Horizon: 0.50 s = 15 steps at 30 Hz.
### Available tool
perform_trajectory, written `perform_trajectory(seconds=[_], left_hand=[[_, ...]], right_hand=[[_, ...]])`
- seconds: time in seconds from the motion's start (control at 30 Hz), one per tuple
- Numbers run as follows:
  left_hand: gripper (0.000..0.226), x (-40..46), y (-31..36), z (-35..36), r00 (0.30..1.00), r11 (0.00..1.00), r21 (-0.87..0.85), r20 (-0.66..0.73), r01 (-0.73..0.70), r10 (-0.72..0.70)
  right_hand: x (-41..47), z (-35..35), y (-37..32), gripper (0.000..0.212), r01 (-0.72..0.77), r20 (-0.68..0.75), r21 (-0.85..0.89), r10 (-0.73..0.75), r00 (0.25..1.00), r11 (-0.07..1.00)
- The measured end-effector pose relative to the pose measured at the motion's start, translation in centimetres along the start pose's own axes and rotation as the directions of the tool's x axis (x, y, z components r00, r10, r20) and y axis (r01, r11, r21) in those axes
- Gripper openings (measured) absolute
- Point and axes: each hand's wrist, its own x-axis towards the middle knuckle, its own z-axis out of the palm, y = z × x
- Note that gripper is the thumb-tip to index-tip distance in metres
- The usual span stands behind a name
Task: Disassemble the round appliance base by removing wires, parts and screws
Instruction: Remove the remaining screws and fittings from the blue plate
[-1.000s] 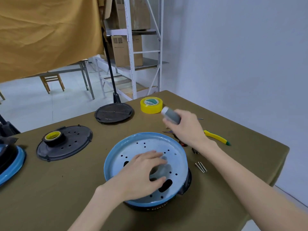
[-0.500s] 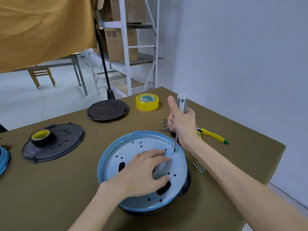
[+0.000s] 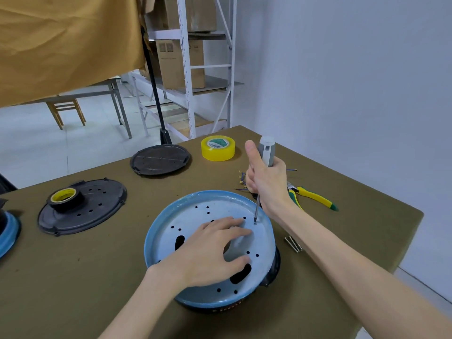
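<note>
While the left hand (image 3: 208, 250) lies spread flat on the blue round base (image 3: 210, 248) at the near middle of the olive-clothed table (image 3: 73, 277), the right hand (image 3: 266, 182) grips an upright screwdriver (image 3: 265, 155) tip-down on it, with metal shelving (image 3: 190, 69), cardboard boxes and a white wall (image 3: 354, 81) behind.

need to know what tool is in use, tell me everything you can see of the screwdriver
The screwdriver has a grey handle with a paler cap and a thin metal shaft. It stands nearly upright, gripped round the handle by the right hand, its tip set on the blue round base near the far right rim.
</note>
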Motion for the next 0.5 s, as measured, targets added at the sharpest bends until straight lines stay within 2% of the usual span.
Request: perform_trajectory(seconds=[0.37,0.5], left_hand=[[0.062,0.0,0.0,-0.1,1.000,1.000,-0.018,0.013,0.017,-0.016],[0.075,-0.6,1.2,-0.6,0.991,0.985,-0.143,0.107,0.093,-0.078]], right_hand=[[-0.6,0.3,0.1,0.055,0.029,0.047,-0.023,-0.028,0.998,0.999],[-1.4,0.3,0.4,0.050,0.106,0.117,-0.134,-0.091,0.989,0.985]])
